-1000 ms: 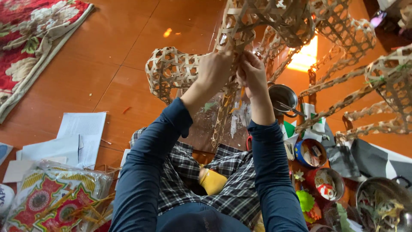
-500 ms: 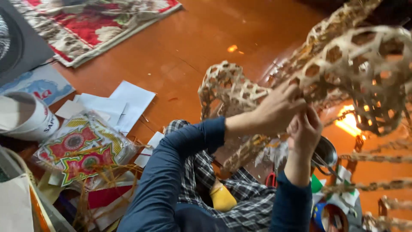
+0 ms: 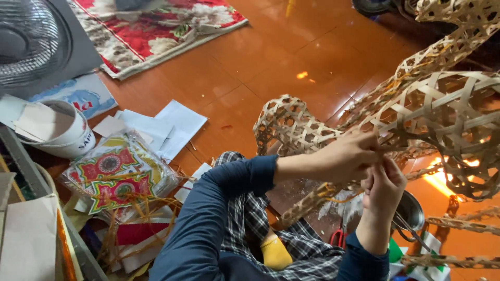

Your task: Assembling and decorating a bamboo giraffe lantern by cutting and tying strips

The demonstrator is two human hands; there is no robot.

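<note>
Seated on the polished wooden floor (image 3: 245,88), legs in checked trousers (image 3: 271,224) tucked under, a yellow sock (image 3: 276,252) showing between them.

Largest: a woven bamboo frame (image 3: 442,119), open lattice, raised off the floor in front of the chest and filling the right side of the view, held up probably so both hands can reach its strips from either side. A smaller woven section (image 3: 291,127) curves down from it toward the lap.

Next, toward the floor's far edge, a red flowered rug (image 3: 156,31), and at the far left corner a fan (image 3: 31,47) with its wire grille. Nearer, along the left edge, a white bucket (image 3: 57,130) stuffed with paper scraps, loose white sheets (image 3: 166,125) spread beside it, and a stack of bright printed paper (image 3: 114,177) in clear wrap with straw-coloured strips lying over it, likely kept within arm's reach as stock.

Left hand (image 3: 344,156), sleeve stretched across the body, closed around strips of the bamboo frame, steadying them. Right hand (image 3: 383,184) just below and touching it, fingers pinched together on a thin strip at the same spot, apparently pulling or tucking it.

Smallest, near the right knee: a metal bowl (image 3: 411,211), red scissors (image 3: 338,238) partly hidden, and green scraps (image 3: 396,250).
</note>
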